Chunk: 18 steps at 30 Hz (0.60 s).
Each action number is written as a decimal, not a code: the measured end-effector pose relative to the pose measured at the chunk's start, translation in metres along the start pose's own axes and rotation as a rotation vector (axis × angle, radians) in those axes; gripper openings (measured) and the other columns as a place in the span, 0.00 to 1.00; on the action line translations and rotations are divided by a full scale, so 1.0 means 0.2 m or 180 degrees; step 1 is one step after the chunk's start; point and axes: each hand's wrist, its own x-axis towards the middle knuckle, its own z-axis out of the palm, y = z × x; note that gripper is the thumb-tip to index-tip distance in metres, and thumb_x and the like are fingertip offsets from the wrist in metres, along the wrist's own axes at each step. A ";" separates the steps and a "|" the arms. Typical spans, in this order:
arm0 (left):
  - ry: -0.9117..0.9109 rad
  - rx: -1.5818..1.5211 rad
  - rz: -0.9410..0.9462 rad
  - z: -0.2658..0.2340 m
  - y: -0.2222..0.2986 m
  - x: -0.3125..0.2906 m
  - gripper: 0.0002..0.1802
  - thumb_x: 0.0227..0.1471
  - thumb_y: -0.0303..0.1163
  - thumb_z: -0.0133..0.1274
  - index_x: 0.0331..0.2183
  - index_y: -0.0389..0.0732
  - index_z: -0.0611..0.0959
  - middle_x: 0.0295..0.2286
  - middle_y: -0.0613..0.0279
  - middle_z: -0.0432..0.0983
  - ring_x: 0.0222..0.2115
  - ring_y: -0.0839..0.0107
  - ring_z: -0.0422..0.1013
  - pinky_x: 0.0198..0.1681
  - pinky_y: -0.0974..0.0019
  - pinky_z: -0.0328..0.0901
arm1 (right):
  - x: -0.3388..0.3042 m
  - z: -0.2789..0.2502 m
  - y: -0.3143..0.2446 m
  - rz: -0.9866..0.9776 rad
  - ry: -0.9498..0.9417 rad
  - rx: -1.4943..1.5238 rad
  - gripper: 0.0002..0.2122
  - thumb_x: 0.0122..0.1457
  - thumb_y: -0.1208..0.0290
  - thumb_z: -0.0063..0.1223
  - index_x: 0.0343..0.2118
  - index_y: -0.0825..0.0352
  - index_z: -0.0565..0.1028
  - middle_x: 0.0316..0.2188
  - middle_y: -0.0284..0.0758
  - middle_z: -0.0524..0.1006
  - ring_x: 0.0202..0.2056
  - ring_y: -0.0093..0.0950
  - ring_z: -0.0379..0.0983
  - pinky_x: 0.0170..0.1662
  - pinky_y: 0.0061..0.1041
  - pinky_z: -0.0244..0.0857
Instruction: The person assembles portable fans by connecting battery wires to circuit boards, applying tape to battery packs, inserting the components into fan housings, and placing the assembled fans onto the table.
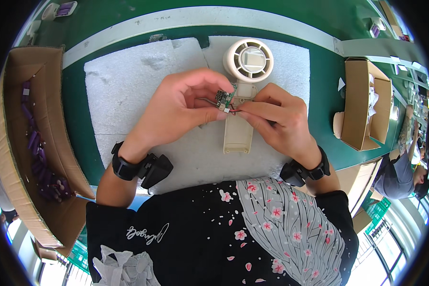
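Observation:
Between the thumb and fingers of my left hand (188,97) is a small green circuit board (223,98). My right hand (282,114) pinches thin red and dark wires (234,111) beside the board's lower edge. Under both hands lies the cream housing of a handheld fan (238,136), its open handle toward me. The round, slotted fan head (249,60) points away from me. My fingers hide part of the handle and the far ends of the wires.
White foam sheets (124,90) cover the green table (76,95). At the left, a large cardboard box (50,124) holds several purple battery cells (35,143). A smaller cardboard box (360,95) with white pieces stands at the right. Another person (400,174) is far right.

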 end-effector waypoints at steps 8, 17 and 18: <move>0.0059 0.0229 0.0105 0.00 0.00 0.00 0.19 0.43 0.11 0.59 0.40 0.35 0.77 0.37 0.60 0.77 0.38 0.73 0.75 0.44 0.69 0.72 | 0.00 0.00 0.00 0.0023 0.0077 -0.0008 0.08 0.46 0.82 0.63 0.31 0.67 0.82 0.25 0.33 0.75 0.24 0.25 0.73 0.25 0.20 0.65; 0.0065 0.0081 0.0151 0.00 0.00 0.00 0.18 0.45 0.15 0.60 0.40 0.35 0.78 0.35 0.64 0.76 0.36 0.77 0.75 0.42 0.73 0.71 | 0.00 0.00 0.01 0.0001 0.0163 0.0109 0.08 0.46 0.82 0.63 0.31 0.68 0.82 0.25 0.34 0.75 0.24 0.24 0.72 0.24 0.19 0.64; 0.0059 0.0069 0.0088 0.00 0.00 0.00 0.18 0.45 0.15 0.60 0.40 0.35 0.78 0.35 0.64 0.76 0.36 0.77 0.75 0.42 0.73 0.71 | -0.01 0.00 0.01 -0.0001 0.0175 0.0120 0.08 0.45 0.83 0.63 0.31 0.68 0.82 0.25 0.33 0.75 0.24 0.24 0.72 0.24 0.19 0.64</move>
